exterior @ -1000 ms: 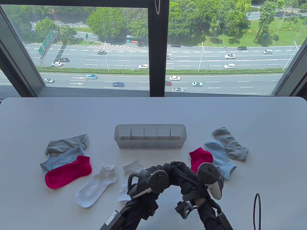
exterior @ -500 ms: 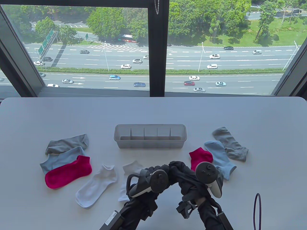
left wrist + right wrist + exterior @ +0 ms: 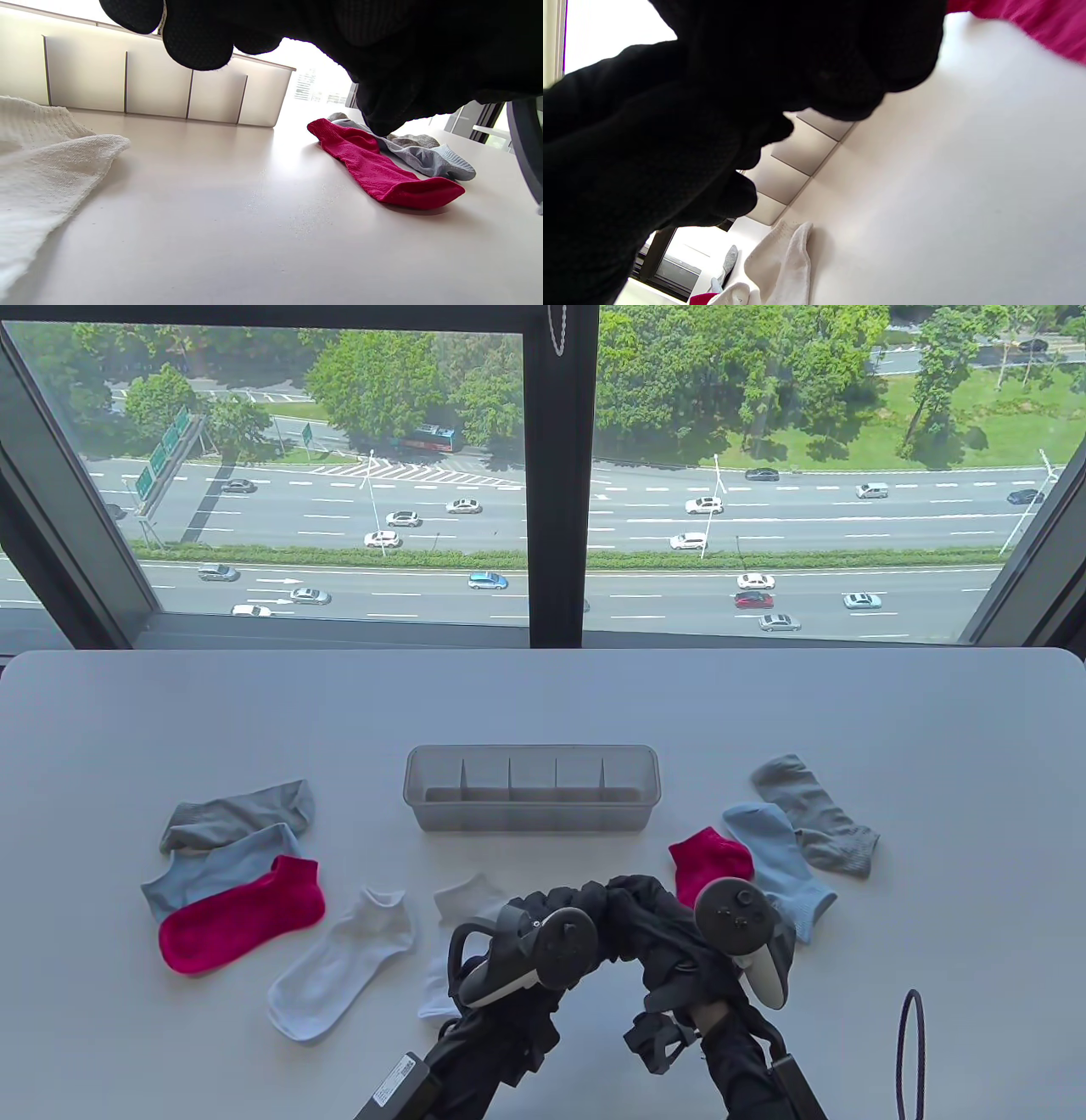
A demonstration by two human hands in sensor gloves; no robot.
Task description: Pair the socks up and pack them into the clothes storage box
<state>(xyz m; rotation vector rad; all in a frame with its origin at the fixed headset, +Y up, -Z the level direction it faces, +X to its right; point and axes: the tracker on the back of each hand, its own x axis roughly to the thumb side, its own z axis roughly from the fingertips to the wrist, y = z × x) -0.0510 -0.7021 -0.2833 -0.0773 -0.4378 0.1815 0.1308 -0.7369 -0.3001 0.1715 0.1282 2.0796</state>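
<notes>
As far as the table view shows, no part of the task is done yet. On the bench (image 3: 543, 704) the clothes storage box (image 3: 532, 789) stands in the middle with all its compartments empty, and no pair is made.

On the left lie a grey sock (image 3: 242, 814), a light blue sock (image 3: 216, 869), a red sock (image 3: 242, 912) and a white sock (image 3: 339, 963). A second white sock (image 3: 462, 903) lies near the middle, partly under the left hand (image 3: 530, 946). On the right lie a second red sock (image 3: 708, 861), a second light blue sock (image 3: 776, 861) and a second grey sock (image 3: 814, 814).

Both hands meet near the front with black cloth between them; it may be a black sock or only glove and sleeve. For each grip I cannot tell whether it holds something: the trackers hide the fingers, and both wrist views give only dark shapes. The right hand (image 3: 738, 937) also covers the near end of the second red sock.
</notes>
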